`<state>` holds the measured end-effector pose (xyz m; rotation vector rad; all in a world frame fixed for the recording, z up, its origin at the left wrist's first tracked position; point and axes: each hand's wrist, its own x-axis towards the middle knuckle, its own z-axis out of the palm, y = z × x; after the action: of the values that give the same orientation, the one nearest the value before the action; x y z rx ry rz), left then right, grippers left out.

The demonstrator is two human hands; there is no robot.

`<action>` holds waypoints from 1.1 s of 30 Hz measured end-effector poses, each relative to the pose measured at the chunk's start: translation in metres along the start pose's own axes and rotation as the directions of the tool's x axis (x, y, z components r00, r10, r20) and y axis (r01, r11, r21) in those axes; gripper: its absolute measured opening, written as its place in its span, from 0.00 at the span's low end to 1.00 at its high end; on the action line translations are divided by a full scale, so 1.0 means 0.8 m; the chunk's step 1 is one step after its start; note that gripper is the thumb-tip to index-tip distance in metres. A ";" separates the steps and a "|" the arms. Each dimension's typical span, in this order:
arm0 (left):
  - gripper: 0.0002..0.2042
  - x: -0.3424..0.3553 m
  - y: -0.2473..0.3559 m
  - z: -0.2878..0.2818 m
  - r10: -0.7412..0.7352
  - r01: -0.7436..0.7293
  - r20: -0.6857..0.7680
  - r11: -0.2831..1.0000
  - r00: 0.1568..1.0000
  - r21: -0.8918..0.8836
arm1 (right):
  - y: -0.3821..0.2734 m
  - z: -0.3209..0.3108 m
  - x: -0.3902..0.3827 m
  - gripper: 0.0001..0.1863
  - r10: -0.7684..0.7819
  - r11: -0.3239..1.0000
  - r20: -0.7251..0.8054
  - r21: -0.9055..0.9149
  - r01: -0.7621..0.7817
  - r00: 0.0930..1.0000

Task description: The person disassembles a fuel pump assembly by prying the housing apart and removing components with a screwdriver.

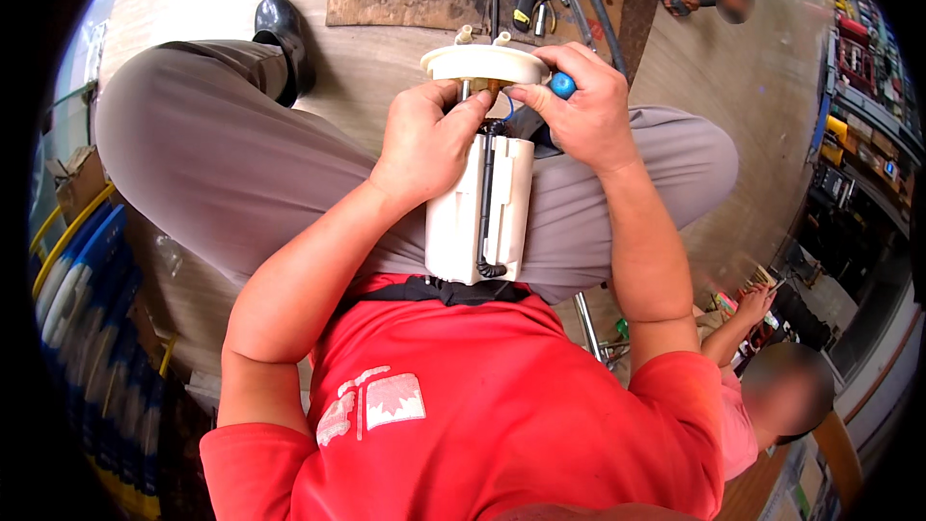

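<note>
Left hand (421, 143) pinches a white plastic fuel-pump module (453, 227) below its disc-shaped flange (482, 65); right hand (592, 108) holds a rounded blue handle (563, 86).

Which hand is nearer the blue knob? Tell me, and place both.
Right. The right hand has the blue knob showing between its thumb and forefinger; the left hand is left of it, by the white disc.

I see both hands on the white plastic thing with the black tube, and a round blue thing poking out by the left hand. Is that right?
Almost! The round blue thing pokes out by the right hand, not the left hand; the head view shows it. Both hands are on the white plastic thing with the black tube.
</note>
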<state>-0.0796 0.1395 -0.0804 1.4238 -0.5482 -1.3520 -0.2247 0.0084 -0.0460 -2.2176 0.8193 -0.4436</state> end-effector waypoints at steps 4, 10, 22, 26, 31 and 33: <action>0.13 -0.011 0.003 -0.002 -0.049 0.049 -0.009 0.998 0.999 0.029 | 0.002 -0.014 0.007 0.17 -0.026 0.998 0.060 0.059 0.022 0.998; 0.13 -0.001 -0.013 -0.026 -0.376 0.306 -0.093 0.853 0.922 -0.422 | 0.008 -0.057 0.014 0.16 0.085 0.671 -0.268 0.728 0.143 0.960; 0.13 0.001 -0.012 -0.011 -0.401 0.341 -0.001 0.781 0.916 -0.523 | -0.034 -0.049 0.010 0.28 -0.170 0.286 -0.247 0.914 0.287 0.954; 0.15 0.000 -0.012 0.000 -0.373 0.323 0.000 0.804 0.928 -0.498 | -0.041 -0.044 0.007 0.25 -0.180 0.361 -0.237 0.887 0.288 0.955; 0.16 -0.002 -0.009 0.006 -0.353 0.332 0.054 0.804 0.934 -0.494 | -0.042 -0.038 0.012 0.19 -0.188 0.383 -0.233 0.877 0.289 0.954; 0.18 -0.001 -0.010 0.007 -0.341 0.337 0.085 0.801 0.936 -0.496 | -0.040 -0.034 0.013 0.18 -0.212 0.399 -0.224 0.869 0.294 0.951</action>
<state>-0.0874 0.1408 -0.0865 1.1144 0.0903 -1.6240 -0.2176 0.0046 -0.0035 -1.2629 0.1296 -0.8837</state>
